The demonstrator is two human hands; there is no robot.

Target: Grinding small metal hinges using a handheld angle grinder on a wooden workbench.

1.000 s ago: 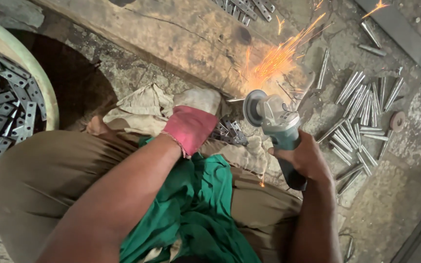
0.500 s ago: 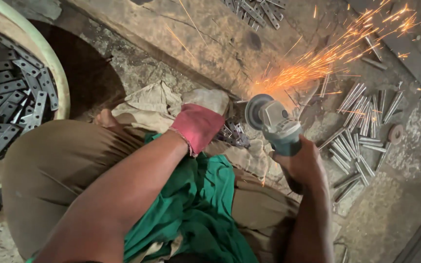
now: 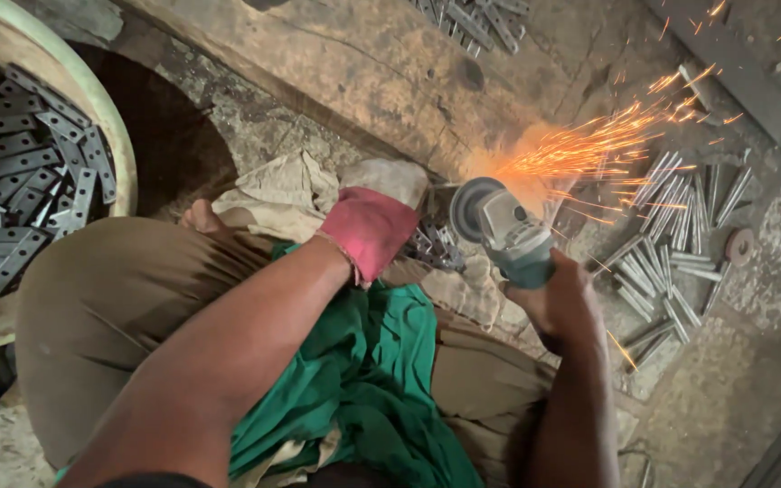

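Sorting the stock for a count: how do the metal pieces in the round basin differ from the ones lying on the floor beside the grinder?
The pieces in the basin are flat, dark grey strips with holes along them, heaped crosswise inside the basin's rim. The floor pieces are paler, shinier and narrower, with no holes visible, spread loosely on bare concrete, many roughly parallel. Sparks from the grinder fly over the floor pieces; none reach the basin. Both are short, straight metal lengths.

Pink-and-dirty-white glove (image 3: 374, 217) – teal, grey grinder (image 3: 508, 237) – orange sparks (image 3: 589, 149). Green cloth (image 3: 372, 370), khaki-brown trousers (image 3: 110, 307), silver-grey metal strips (image 3: 680, 226), pale green tub rim (image 3: 92, 108).
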